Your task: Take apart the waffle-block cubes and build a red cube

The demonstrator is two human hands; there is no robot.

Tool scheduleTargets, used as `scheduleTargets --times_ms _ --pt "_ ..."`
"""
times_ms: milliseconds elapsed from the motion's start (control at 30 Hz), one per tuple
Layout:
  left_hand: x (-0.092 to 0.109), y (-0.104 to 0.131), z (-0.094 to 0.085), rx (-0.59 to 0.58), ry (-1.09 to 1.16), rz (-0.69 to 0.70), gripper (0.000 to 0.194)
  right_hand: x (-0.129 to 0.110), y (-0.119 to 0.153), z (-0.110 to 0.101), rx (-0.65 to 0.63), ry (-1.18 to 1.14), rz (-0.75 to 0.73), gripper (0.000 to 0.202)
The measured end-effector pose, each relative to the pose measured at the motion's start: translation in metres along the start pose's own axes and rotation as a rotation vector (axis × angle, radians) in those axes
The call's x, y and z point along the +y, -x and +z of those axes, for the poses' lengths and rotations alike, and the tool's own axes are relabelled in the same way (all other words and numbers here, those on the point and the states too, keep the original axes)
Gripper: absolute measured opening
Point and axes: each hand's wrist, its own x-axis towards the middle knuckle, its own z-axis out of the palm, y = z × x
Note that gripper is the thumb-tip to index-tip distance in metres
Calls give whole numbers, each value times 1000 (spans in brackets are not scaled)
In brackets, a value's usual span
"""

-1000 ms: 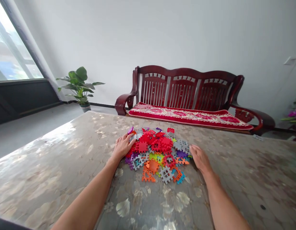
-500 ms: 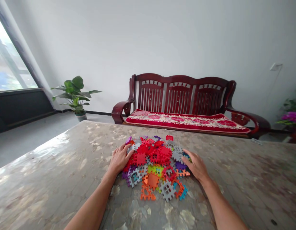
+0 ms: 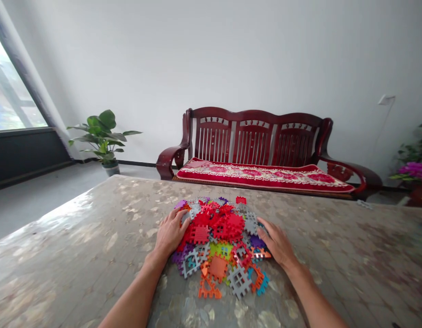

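Observation:
A heap of plastic interlocking tiles (image 3: 220, 223) with notched edges lies on the table between my hands. Red tiles cover its top. Grey, purple, orange, blue and lime green ones show around the sides. My left hand (image 3: 171, 229) rests against the heap's left side, fingers stretched forward and thumb apart. On the right side my right hand (image 3: 276, 238) touches the heap, its fingers also extended. Neither hand grips a tile that I can see. Nearest to me lie an orange tile with an opening (image 3: 208, 289) and a grey window-shaped tile (image 3: 239, 281).
The table (image 3: 77, 255) has a patterned, glossy cover. A small grey piece (image 3: 364, 204) lies near its far right edge. Beyond stands a dark red wooden bench (image 3: 255, 136) with a red floral cushion (image 3: 265, 175). A potted plant (image 3: 106, 136) is at the left.
My view has shifted slightly, so everything sits a little lower and further left. Both hands stay at the sides of the heap, with little visible movement.

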Motion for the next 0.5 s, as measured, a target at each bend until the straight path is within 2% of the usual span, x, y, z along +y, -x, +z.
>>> scheduleTargets --times_ms 133,233,367,500 --pt "8 3 4 52 82 4 45 -2 -1 1 -92 -95 -22 64" --pt "17 5 4 20 116 -1 50 -5 -1 3 -107 -152 -49 72" --pt "30 8 2 -31 103 -7 59 -16 -2 9 -68 -129 -107 75" --pt "41 8 1 -28 98 21 64 -27 -2 14 -17 -159 -115 71"
